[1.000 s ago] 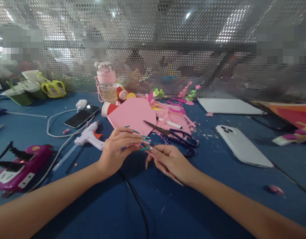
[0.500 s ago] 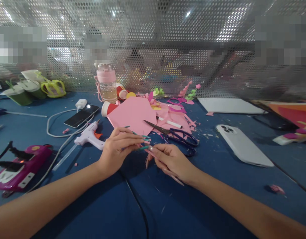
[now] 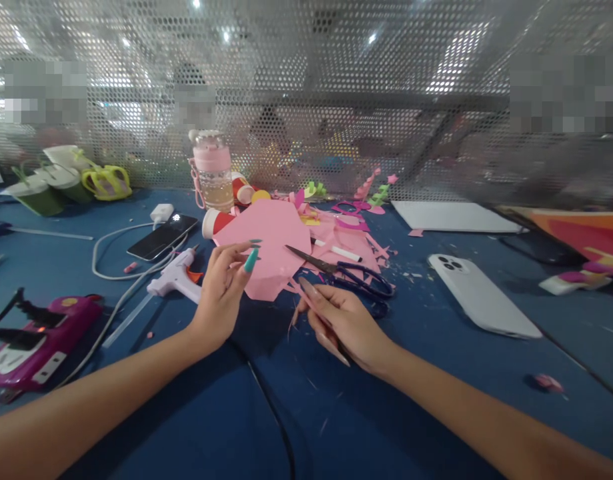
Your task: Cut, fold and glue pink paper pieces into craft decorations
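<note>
My left hand (image 3: 221,293) is raised over the table just left of the pink paper (image 3: 266,233), fingers apart and holding nothing. Between the thumb and fingers of my right hand (image 3: 344,323) is a thin pink paper strip (image 3: 297,287), partly hidden by the fingers. Dark blue-handled scissors (image 3: 364,277) lie on the paper pile beyond my right hand, their blades pointing left. A white marker (image 3: 339,250) rests on pink scraps behind the scissors. The white glue gun (image 3: 176,277) lies just left of my left hand.
On the left are a magenta power strip (image 3: 44,337), a black phone (image 3: 164,237) and a white cable. A pink-lidded bottle (image 3: 213,173) stands at the back. The white phone (image 3: 481,293) lies at right, with a white sheet (image 3: 456,217) behind it.
My left hand has moved away from my right hand, to the left, and its fingers have opened. My right hand has stayed nearly in place, and the pink strip now shows at its fingertips.
</note>
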`<state>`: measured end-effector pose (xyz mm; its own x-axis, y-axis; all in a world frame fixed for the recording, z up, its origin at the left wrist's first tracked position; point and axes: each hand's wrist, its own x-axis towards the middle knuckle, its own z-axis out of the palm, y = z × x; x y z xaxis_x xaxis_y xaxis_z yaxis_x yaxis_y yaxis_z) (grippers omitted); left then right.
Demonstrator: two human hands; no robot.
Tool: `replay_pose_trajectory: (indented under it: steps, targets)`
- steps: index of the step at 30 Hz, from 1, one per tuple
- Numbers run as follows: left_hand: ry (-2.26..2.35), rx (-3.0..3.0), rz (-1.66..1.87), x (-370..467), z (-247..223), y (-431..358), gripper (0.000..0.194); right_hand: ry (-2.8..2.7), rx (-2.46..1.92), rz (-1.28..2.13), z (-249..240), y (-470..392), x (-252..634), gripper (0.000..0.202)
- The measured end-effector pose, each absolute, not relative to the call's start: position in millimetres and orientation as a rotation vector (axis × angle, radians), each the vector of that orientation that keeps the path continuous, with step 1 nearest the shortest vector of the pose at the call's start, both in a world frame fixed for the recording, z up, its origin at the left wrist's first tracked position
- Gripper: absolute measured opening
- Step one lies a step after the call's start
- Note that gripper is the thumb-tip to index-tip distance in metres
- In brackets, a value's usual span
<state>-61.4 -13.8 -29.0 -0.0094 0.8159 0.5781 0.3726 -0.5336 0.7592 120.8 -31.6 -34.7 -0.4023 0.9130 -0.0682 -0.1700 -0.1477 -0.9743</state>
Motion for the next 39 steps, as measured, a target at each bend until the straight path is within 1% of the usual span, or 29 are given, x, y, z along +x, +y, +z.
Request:
replay_pose_trajectory:
  steps: [3,9,15,17,19,20,22,24,26,28,31,35,39]
  targets:
    - [1.252,1.849,1.492,-61,-29,-12,0.022,-1.196,-0.886,1.687,-36,-28,121,0.032]
    - [1.538,1.96,1.472,-60,-25,-15,0.032,-1.036,-0.817,1.789,-36,-24,122,0.032]
    - [1.349,1.976,1.368,-60,-29,-16,0.041,-1.028,-0.757,1.802,-37,-21,124,0.029]
    - [1.301,1.975,1.305,-60,-29,-17,0.03,-1.057,-0.763,1.795,-38,-20,124,0.03]
    - [1.297,1.977,1.291,-60,-28,-18,0.012,-1.089,-0.786,1.781,-38,-22,123,0.032]
    - [1.296,1.974,1.316,-60,-27,-19,0.006,-1.107,-0.802,1.763,-38,-23,122,0.032]
    - [1.238,1.941,1.395,-60,-26,-19,0.007,-1.156,-0.835,1.701,-37,-26,121,0.031]
    - [1.109,1.873,1.395,-60,-25,-19,0.025,-1.22,-0.863,1.624,-36,-29,119,0.03]
    - [0.992,1.802,1.289,-60,-26,-18,0.041,-1.293,-0.888,1.549,-35,-31,119,0.028]
    - [0.957,1.762,1.193,-60,-26,-18,0.046,-1.37,-0.921,1.475,-36,-32,120,0.027]
    - [0.987,1.746,1.188,-59,-26,-18,0.043,-1.488,-0.993,1.339,-36,-33,123,0.027]
    - [1.044,1.74,1.209,-59,-24,-20,0.034,-1.606,-1.052,1.156,-34,-33,127,0.025]
    - [1.069,1.71,1.205,-58,-22,-21,0.026,-1.659,-1.049,1.078,-31,-34,127,0.024]
